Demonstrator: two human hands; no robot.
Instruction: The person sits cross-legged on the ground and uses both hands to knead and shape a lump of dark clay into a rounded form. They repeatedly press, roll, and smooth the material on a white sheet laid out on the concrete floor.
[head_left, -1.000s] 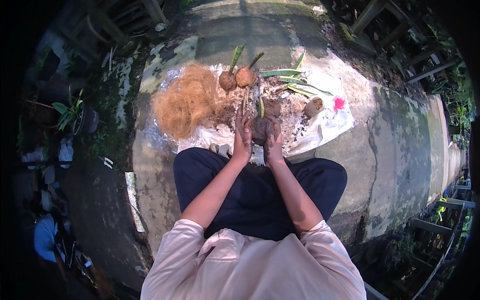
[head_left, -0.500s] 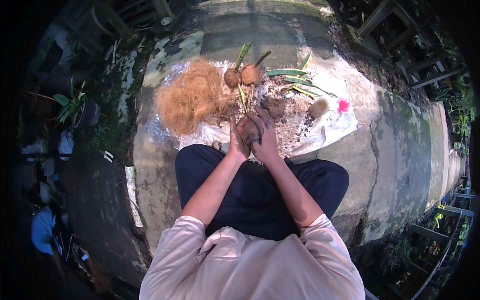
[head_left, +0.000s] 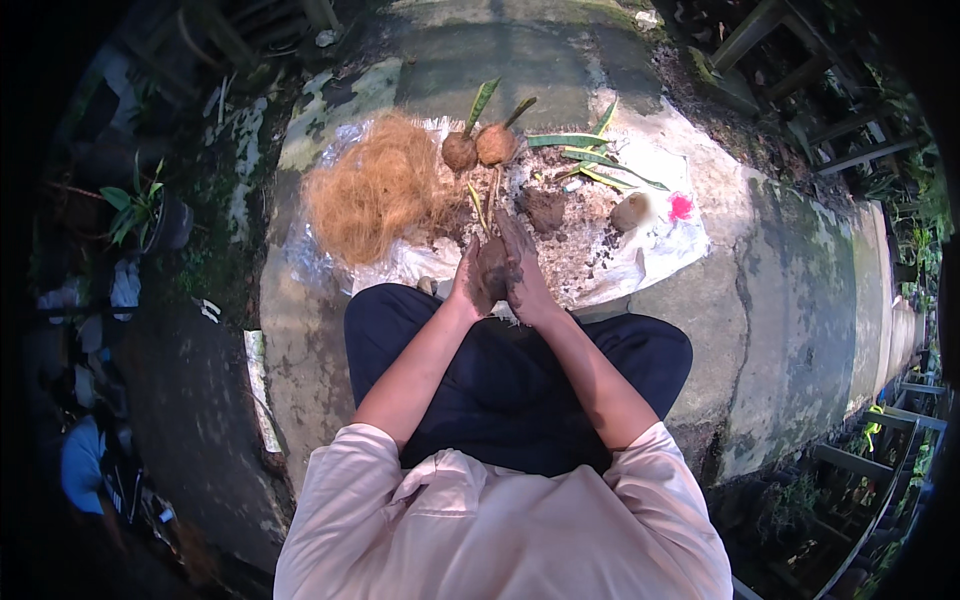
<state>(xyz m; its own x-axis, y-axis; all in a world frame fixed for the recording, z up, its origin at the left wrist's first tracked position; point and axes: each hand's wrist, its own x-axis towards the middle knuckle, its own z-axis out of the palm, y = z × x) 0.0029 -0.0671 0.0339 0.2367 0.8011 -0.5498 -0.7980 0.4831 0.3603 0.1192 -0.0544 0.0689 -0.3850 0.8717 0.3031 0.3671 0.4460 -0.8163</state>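
My left hand [head_left: 468, 283] and my right hand [head_left: 527, 268] are pressed together around a lump of dark wet soil [head_left: 493, 268] with a thin plant stem [head_left: 495, 190] rising from it. Both hands are smeared with mud. They hover over a white plastic sheet [head_left: 660, 255] spread on the concrete. Just beyond the hands stand two brown fibre-wrapped balls with green leaves [head_left: 478, 145]. A second lump of soil [head_left: 545, 210] lies on the sheet to the right.
A heap of orange-brown coconut fibre [head_left: 375, 190] lies at the left of the sheet. Loose green leaves [head_left: 585, 160], a pale roll [head_left: 630, 212] and a pink object [head_left: 681, 206] lie at the right. A potted plant [head_left: 140, 210] stands far left.
My hands with the soil lump have come down and toward me, away from the two wrapped balls. The view has shifted slightly.
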